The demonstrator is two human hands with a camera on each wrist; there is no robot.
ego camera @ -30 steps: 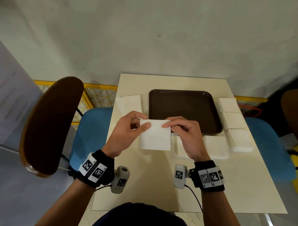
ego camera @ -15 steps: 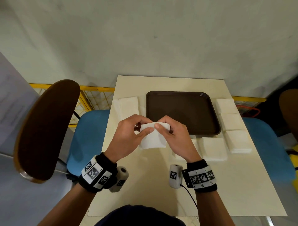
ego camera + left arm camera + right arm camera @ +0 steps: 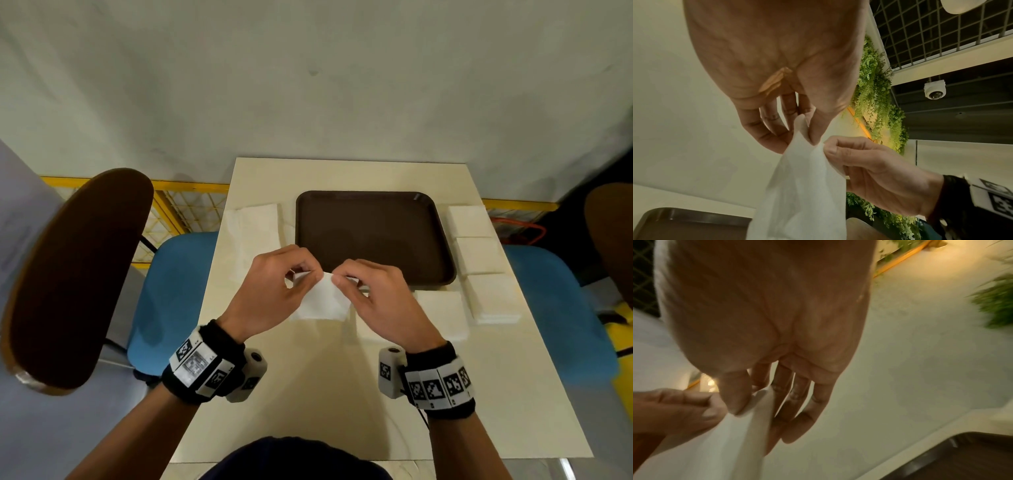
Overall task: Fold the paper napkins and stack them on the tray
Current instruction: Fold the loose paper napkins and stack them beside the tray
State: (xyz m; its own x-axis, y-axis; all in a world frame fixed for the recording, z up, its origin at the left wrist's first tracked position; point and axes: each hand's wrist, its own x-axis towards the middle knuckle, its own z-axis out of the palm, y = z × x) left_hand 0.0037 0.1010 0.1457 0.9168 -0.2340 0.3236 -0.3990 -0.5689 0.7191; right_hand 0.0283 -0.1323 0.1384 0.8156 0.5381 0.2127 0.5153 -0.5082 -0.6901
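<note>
Two hands meet over the table's [image 3: 308, 394] near half: my left hand [image 3: 270, 291] and right hand [image 3: 376, 301] both pinch the top edge of one napkin [image 3: 323, 303], thumb against fingers, almost touching each other. It hangs from them, just in front of the brown tray [image 3: 373, 236]. More napkins lie flat: one [image 3: 255, 226] left of the tray, several [image 3: 479, 260] along its right side and near corner.
</note>
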